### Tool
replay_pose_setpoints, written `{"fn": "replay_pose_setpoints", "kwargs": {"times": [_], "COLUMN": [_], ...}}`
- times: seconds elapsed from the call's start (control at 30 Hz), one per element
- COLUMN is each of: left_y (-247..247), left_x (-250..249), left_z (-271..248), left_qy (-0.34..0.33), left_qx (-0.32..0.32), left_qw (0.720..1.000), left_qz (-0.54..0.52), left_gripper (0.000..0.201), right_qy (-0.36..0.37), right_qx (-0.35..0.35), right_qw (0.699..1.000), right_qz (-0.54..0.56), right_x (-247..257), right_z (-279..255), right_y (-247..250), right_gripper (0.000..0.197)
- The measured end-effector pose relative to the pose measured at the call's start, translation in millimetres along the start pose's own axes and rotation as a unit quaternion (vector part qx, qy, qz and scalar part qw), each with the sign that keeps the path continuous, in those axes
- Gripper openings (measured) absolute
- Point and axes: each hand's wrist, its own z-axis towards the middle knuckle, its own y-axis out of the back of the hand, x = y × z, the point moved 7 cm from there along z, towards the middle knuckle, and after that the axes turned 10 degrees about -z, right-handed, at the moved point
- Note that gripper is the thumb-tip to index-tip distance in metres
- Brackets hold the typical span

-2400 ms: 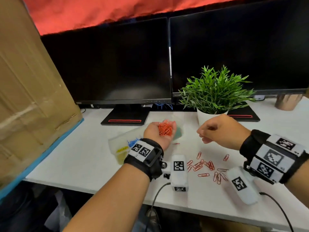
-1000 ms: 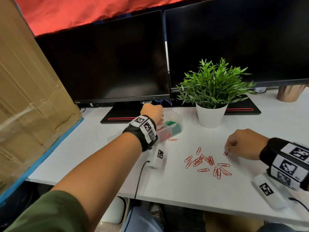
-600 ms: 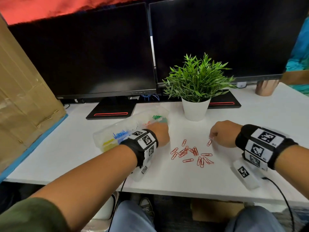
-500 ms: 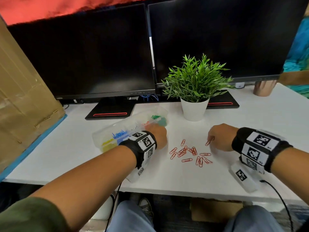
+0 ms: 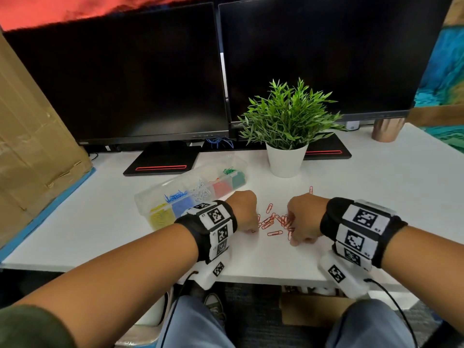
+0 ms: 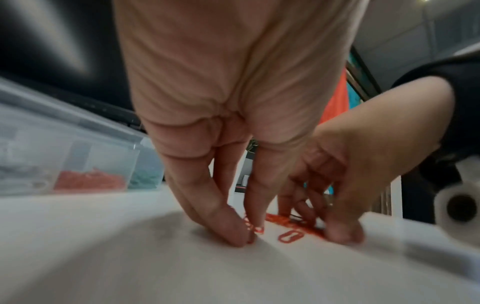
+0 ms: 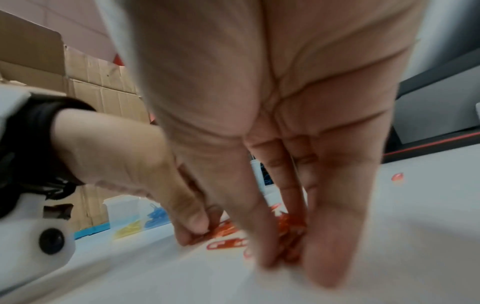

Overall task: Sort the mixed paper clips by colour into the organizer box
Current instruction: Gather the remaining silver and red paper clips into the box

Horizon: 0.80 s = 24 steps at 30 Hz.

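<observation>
Several red paper clips [image 5: 272,223] lie scattered on the white desk [image 5: 376,197] between my two hands. My left hand [image 5: 252,228] is down at the pile's left edge, and its thumb and forefinger pinch one red clip [image 6: 255,228]. My right hand [image 5: 291,232] stands over the pile's right side, thumb and fingers closed round a bunch of red clips [image 7: 291,226]. One loose clip [image 6: 291,236] lies flat between the hands. The clear organizer box [image 5: 141,205] sits behind the left hand, with yellow, blue, white, red and green clips in separate compartments.
A single red clip [image 5: 311,189] lies apart, beyond the right hand. A potted plant [image 5: 286,126] stands behind the pile, with two dark monitors [image 5: 130,79] at the back. A cardboard box [image 5: 30,146] flanks the left; a copper cup [image 5: 385,129] is far right.
My left hand left the organizer box and came down to the clip pile, taking hold of a clip. My right hand slid left from the stray clip onto the pile.
</observation>
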Motion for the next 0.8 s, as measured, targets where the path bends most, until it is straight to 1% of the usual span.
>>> {"fn": "replay_pose_setpoints", "kwargs": {"times": [0.03,0.1,0.13,0.17,0.23,0.3,0.33,0.4,0.43,0.47,0.53,0.6,0.63,0.7,0.73,0.8], "left_y": [-3,-7,-7,-4,4,9,8,4,1,-3,-10,-14,-14,-11,-9,-4], "left_x": [-4,-8,-8,-7,1,11,14,13,8,4,-6,-17,-21,-29,-31,-32], "left_z": [-1,-3,-3,-3,-3,-4,-5,-11,-14,-14,-12,-10,-8,-2,1,5], "left_qy": [-0.010,-0.005,0.001,0.004,0.015,0.020,0.020,0.016,0.013,0.014,0.014,0.007,0.001,-0.005,-0.008,-0.005], "left_qx": [0.010,0.033,0.036,0.025,-0.011,-0.031,-0.025,0.011,0.034,0.054,0.082,0.093,0.093,0.077,0.058,0.026], "left_qw": [0.999,0.984,0.976,0.969,0.966,0.974,0.980,0.990,0.994,0.996,0.996,0.993,0.993,0.996,0.998,1.000], "left_qz": [-0.052,-0.174,-0.217,-0.244,-0.259,-0.221,-0.195,-0.141,-0.104,-0.065,0.014,0.069,0.076,0.045,0.025,-0.005], "left_gripper": [0.004,0.018,0.023,0.027,0.034,0.043,0.050,0.063,0.063,0.066,0.059,0.051,0.049,0.054,0.055,0.048], "right_qy": [0.001,-0.005,-0.010,-0.012,-0.014,-0.014,-0.017,-0.038,-0.053,-0.067,-0.091,-0.090,-0.082,-0.057,-0.044,-0.013], "right_qx": [-0.024,-0.075,-0.088,-0.094,-0.088,-0.076,-0.077,-0.079,-0.076,-0.069,-0.046,-0.026,-0.023,-0.034,-0.044,-0.059], "right_qw": [1.000,0.997,0.995,0.992,0.990,0.991,0.993,0.996,0.996,0.995,0.995,0.994,0.994,0.995,0.997,0.998], "right_qz": [-0.001,0.024,0.052,0.079,0.110,0.105,0.083,0.028,0.013,0.002,-0.021,-0.055,-0.070,-0.069,-0.052,-0.012], "right_x": [5,10,9,7,1,-4,-7,-16,-23,-30,-42,-44,-40,-26,-18,-5], "right_z": [2,9,12,15,18,21,22,26,29,31,35,36,37,37,39,44], "right_y": [3,8,10,13,18,24,28,34,35,36,31,26,23,23,23,23], "right_gripper": [0.019,0.021,0.022,0.022,0.023,0.029,0.030,0.027,0.023,0.020,0.025,0.031,0.031,0.029,0.027,0.027]}}
